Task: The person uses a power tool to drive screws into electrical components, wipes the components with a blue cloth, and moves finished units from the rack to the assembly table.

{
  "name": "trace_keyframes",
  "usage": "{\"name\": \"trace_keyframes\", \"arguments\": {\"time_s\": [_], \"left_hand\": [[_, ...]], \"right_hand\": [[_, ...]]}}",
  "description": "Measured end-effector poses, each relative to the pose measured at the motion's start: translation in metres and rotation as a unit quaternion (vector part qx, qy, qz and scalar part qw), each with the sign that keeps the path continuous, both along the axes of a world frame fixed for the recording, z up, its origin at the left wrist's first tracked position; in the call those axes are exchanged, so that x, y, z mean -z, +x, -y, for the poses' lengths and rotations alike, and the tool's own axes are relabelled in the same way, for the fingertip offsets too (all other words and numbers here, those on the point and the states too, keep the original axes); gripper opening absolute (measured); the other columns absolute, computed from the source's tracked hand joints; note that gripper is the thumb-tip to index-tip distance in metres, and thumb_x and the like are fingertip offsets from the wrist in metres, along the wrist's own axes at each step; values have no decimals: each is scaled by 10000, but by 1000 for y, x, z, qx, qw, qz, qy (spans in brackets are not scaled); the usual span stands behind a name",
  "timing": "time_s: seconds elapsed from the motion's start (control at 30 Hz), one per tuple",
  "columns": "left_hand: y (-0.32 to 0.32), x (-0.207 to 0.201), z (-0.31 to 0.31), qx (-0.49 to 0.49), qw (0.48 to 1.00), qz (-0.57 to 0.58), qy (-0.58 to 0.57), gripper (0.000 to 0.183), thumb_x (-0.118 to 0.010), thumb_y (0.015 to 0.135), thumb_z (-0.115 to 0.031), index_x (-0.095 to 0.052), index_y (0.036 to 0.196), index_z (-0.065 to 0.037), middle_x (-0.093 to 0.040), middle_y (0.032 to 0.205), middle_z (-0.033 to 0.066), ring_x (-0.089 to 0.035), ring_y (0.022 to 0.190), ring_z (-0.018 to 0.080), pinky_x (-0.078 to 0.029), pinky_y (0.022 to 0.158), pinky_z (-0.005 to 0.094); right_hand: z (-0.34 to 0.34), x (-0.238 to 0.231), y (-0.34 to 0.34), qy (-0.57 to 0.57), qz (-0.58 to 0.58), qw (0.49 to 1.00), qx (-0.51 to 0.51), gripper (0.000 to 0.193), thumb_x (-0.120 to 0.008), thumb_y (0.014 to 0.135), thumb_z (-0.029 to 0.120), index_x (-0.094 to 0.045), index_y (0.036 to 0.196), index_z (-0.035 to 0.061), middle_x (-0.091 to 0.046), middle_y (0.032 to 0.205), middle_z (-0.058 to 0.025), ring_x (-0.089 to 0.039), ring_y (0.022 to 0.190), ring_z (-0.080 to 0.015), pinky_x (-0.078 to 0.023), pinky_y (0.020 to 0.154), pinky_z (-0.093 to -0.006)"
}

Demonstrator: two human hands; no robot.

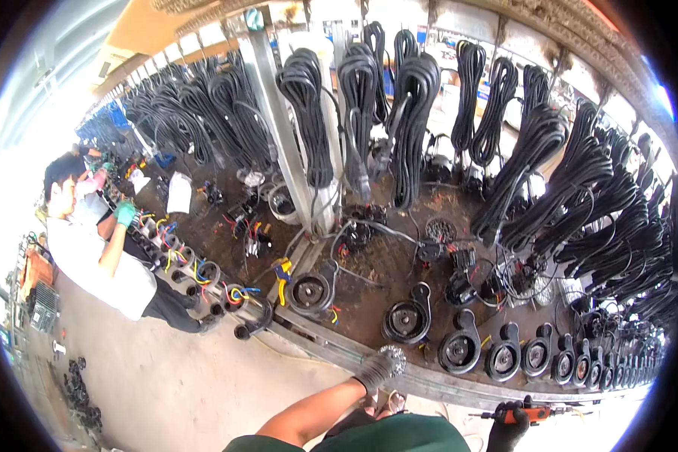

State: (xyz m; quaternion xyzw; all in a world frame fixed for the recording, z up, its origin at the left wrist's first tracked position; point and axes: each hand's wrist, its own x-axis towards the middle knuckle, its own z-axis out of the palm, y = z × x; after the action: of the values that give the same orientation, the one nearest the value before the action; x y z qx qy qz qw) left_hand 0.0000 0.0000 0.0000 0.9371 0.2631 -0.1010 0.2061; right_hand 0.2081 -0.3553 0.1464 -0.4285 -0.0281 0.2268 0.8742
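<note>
My left hand, in a dark grey glove, is at the bench's front edge. It is closed around a clump of small silvery pieces that look like screws. At lower right my right hand, in a dark glove, grips an orange and black electric screwdriver, its thin bit pointing left. A round black pump housing with a side spout sits just beyond my left hand. To its right stands another black housing, followed by a row of several more along the edge.
Coiled black cables hang from an overhead rail. A metal post rises from the bench. On the bench are a dish of small parts, yellow-handled pliers and motors. A co-worker in a white shirt works at left.
</note>
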Motion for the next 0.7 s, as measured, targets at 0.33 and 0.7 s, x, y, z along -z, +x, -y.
{"name": "trace_keyframes", "arguments": {"time_s": [0.33,0.7], "left_hand": [[-39,5,-12,-360,628,420,-548,130,-560,964,-101,-656,1046,-68,-693,1039,107,-672,970,263,-563,885,431],[-58,14,-9,-116,985,52,-121,318,-631,892,-314,-714,1080,-72,-699,1044,265,-656,1037,456,-534,907,513]], "right_hand": [[-30,-34,-16,-36,-31,998,50,596,-644,818,91,-495,1395,92,-641,894,-36,-600,777,-188,-508,763,-365],[-38,-42,-8,60,-66,996,-10,214,-564,997,255,-654,1101,91,-504,691,16,-452,619,-175,-444,733,-382]]}}
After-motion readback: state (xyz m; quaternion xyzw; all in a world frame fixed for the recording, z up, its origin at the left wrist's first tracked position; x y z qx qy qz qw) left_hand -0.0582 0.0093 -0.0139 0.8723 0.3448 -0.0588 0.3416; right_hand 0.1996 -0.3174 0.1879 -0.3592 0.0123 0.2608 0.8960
